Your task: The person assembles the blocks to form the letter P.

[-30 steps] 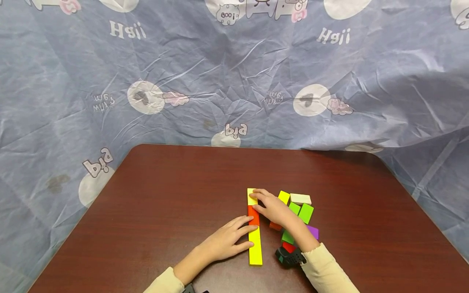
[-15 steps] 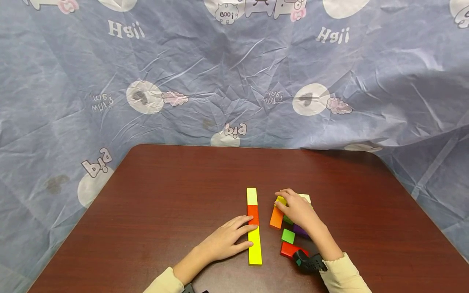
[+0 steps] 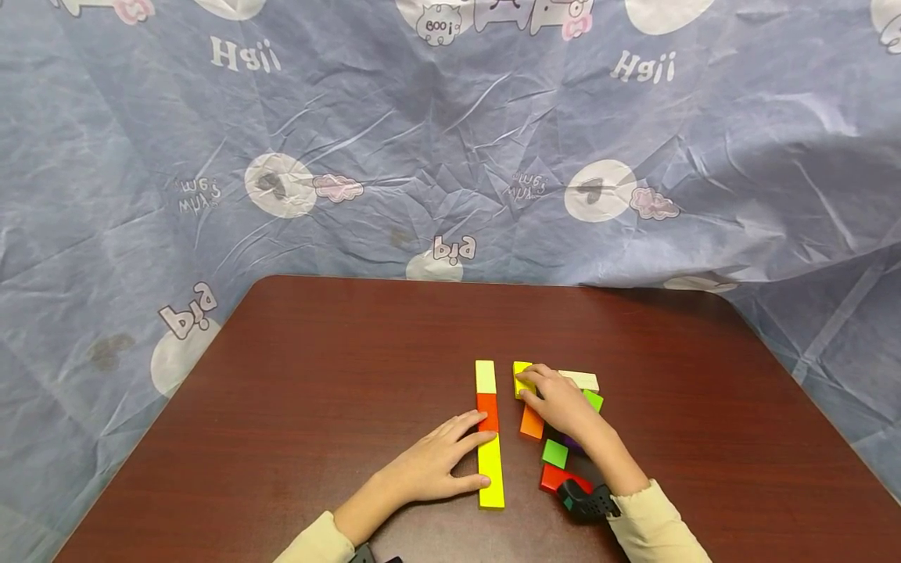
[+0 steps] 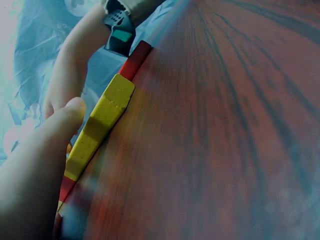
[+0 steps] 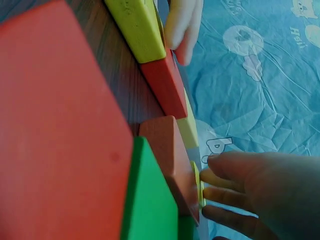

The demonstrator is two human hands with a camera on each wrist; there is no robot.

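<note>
A straight row lies on the table: a pale yellow block (image 3: 486, 377) at the far end, an orange-red block (image 3: 488, 404), then a bright yellow length (image 3: 493, 452) nearest me. My left hand (image 3: 435, 463) rests against the row's left side, fingers extended onto the orange-red and yellow parts. Right of the row, my right hand (image 3: 563, 403) holds a small yellow block (image 3: 522, 369) by fingertips and thumb. In the right wrist view that yellow block (image 5: 196, 182) is mostly hidden behind an orange block (image 5: 172, 155).
Close to the right hand lie an orange block (image 3: 532, 422), a green block (image 3: 554, 453), a red block (image 3: 559, 478), a cream block (image 3: 580, 381) and another green block (image 3: 594, 400). A purple block is mostly hidden under the right hand. A patterned cloth (image 3: 394, 156) hangs behind the table (image 3: 352, 352).
My right hand went from the row to the loose blocks, then moved left with the small yellow block, which now stands nearer the row. The left hand stays nearly still.
</note>
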